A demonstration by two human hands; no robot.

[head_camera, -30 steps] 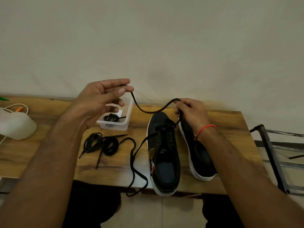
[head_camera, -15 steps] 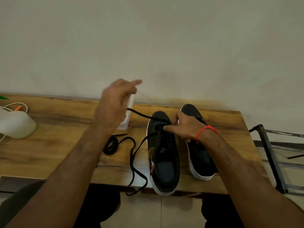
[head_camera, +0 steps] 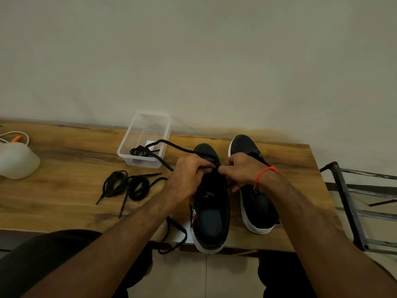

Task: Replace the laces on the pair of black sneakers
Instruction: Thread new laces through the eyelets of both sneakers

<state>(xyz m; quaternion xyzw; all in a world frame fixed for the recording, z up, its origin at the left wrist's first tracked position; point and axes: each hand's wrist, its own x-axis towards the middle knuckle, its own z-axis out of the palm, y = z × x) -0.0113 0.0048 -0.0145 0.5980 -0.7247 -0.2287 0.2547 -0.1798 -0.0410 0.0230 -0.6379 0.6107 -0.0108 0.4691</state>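
Two black sneakers with white soles stand side by side on the wooden table (head_camera: 64, 196): the left sneaker (head_camera: 211, 214) and the right sneaker (head_camera: 256, 205). My left hand (head_camera: 189, 175) and my right hand (head_camera: 240, 168) meet over the left sneaker's eyelets, both pinching a black lace (head_camera: 171, 145). That lace loops back over the table towards a clear box; its other end trails off the table's front edge. Which eyelet the lace goes through is hidden by my fingers.
A clear plastic box (head_camera: 131, 143) holding a coiled black lace (head_camera: 139, 151) stands behind my left hand. Two coiled black laces (head_camera: 126, 186) lie on the table left of the sneakers. A white object (head_camera: 17, 162) sits far left; a metal frame (head_camera: 348, 203) stands right.
My left hand has come down from above the box to the left sneaker's eyelets. My right hand has moved from the lace loop to meet it. The lace slack now lies lower.
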